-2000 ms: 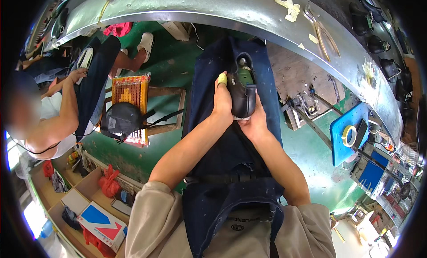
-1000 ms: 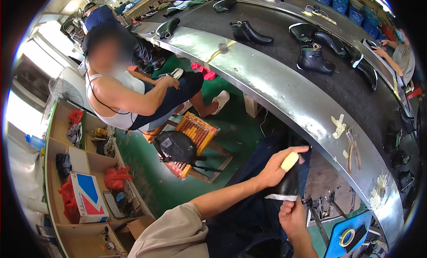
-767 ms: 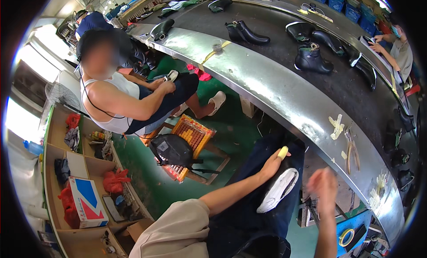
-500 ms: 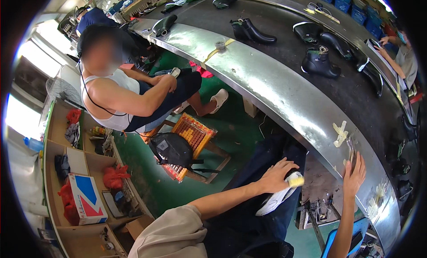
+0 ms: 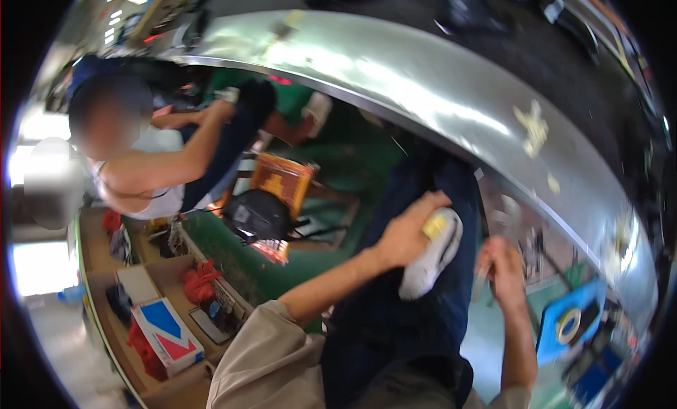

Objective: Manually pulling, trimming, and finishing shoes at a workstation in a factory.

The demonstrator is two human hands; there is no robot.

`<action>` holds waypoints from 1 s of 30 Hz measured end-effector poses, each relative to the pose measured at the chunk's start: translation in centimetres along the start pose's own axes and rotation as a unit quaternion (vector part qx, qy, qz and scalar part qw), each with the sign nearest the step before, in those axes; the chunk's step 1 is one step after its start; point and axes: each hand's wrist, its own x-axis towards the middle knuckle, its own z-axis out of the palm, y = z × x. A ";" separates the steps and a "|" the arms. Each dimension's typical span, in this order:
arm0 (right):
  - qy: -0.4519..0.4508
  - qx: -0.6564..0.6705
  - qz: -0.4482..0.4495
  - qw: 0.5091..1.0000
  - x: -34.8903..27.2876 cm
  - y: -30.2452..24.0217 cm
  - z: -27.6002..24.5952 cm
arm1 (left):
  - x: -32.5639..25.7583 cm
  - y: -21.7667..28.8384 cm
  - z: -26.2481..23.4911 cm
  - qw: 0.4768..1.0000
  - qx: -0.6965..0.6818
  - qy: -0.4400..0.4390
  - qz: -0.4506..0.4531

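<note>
My left hand (image 5: 409, 233) is closed around a shoe (image 5: 431, 264) with a pale sole turned up, above my dark trouser leg. A yellow patch (image 5: 436, 226) shows on the shoe beside my fingers. To the right of the shoe and apart from it, my right hand (image 5: 504, 264) is closed on a metal tool (image 5: 507, 212). Motion blurs this tool; a wide grey head sticks out beyond the fingers, and its exact kind is unclear.
The curved metal bench edge (image 5: 423, 92) runs ahead and right, with dark shoes (image 5: 469, 14) on the black surface behind it. A co-worker (image 5: 159, 162) sits at the left beside a stool (image 5: 282, 180) bearing a black bag (image 5: 257, 215). Shelving (image 5: 106, 303) stands lower left; a blue seat (image 5: 571, 317) holds a tape roll.
My right hand has left the bench edge, taking the metal tool toward my lap. My left hand has moved slightly left with the shoe, whose sole now faces up more. The view has shifted.
</note>
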 end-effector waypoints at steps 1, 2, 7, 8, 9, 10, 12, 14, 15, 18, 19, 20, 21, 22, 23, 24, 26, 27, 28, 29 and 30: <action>-0.041 -0.023 -0.003 0.999 -1.4 -0.5 2.4 | -0.2 -0.3 -0.2 0.999 -0.033 0.023 -0.014; -0.089 -0.016 0.038 0.995 -2.0 -0.5 3.7 | -0.2 -0.9 -0.5 0.999 -0.035 0.025 0.000; -0.143 0.121 0.123 0.974 -1.1 0.3 6.5 | 0.3 0.0 -1.4 0.998 -0.059 -0.008 -0.036; -0.134 0.125 0.127 0.975 -0.9 0.2 6.3 | 0.4 0.1 -1.0 0.997 -0.063 -0.018 -0.036; -0.147 0.131 0.133 0.971 -0.7 0.1 6.1 | 0.2 0.1 -0.7 0.998 -0.048 -0.016 -0.034; -0.162 0.136 0.138 0.967 -0.5 -0.1 6.0 | 0.2 0.1 -0.6 0.999 -0.031 -0.012 -0.033; -0.172 0.111 0.159 0.966 -0.1 -0.9 5.5 | 0.3 0.4 -0.5 0.999 -0.039 -0.010 -0.034; -0.148 -0.029 0.077 0.986 0.1 1.2 6.1 | 0.1 0.4 -0.4 0.998 -0.047 -0.007 -0.038; -0.150 -0.025 0.079 0.985 0.0 1.2 6.5 | -0.1 0.4 -0.4 0.998 -0.054 0.004 -0.032; -0.060 -0.295 -0.024 0.953 -0.1 1.5 7.8 | -0.6 0.0 -0.6 0.996 -0.081 0.021 -0.032; -0.058 -0.293 -0.022 0.954 0.2 2.2 8.0 | -0.6 -0.1 -0.5 0.994 -0.104 0.028 -0.034; -0.038 -0.338 -0.048 0.939 0.6 2.8 8.0 | -0.4 -0.2 -0.3 0.989 -0.135 0.025 -0.049; -0.019 -0.381 -0.076 0.921 0.7 2.9 8.2 | -0.3 -0.6 -0.4 0.990 -0.132 0.023 -0.050; -0.018 -0.378 -0.075 0.923 0.7 2.9 8.3 | -0.3 -1.3 -0.4 0.988 -0.146 0.025 -0.039; -0.016 -0.370 -0.076 0.926 0.6 2.8 8.5 | -0.3 -1.9 -0.4 0.986 -0.161 0.026 -0.028; -0.014 -0.362 -0.075 0.929 0.4 2.7 8.6 | -0.3 -1.8 -0.6 0.988 -0.149 0.022 -0.014; -0.027 -0.366 -0.068 0.928 -0.3 2.1 7.9 | -0.3 -1.5 -0.8 0.988 -0.151 0.002 -0.023; -0.043 -0.373 -0.064 0.925 -0.7 1.6 7.5 | -0.2 -0.9 -0.8 0.988 -0.154 -0.013 -0.031; -0.041 -0.371 -0.061 0.926 -1.0 1.3 7.3 | -0.2 -0.3 -1.1 0.987 -0.154 -0.017 -0.032; -0.049 -0.385 -0.052 0.920 -1.3 1.0 7.2 | -0.3 0.4 -1.4 0.965 -0.240 -0.025 -0.104; -0.056 -0.399 -0.043 0.914 -1.6 0.8 7.3 | -0.4 0.8 -1.5 0.930 -0.323 -0.032 -0.174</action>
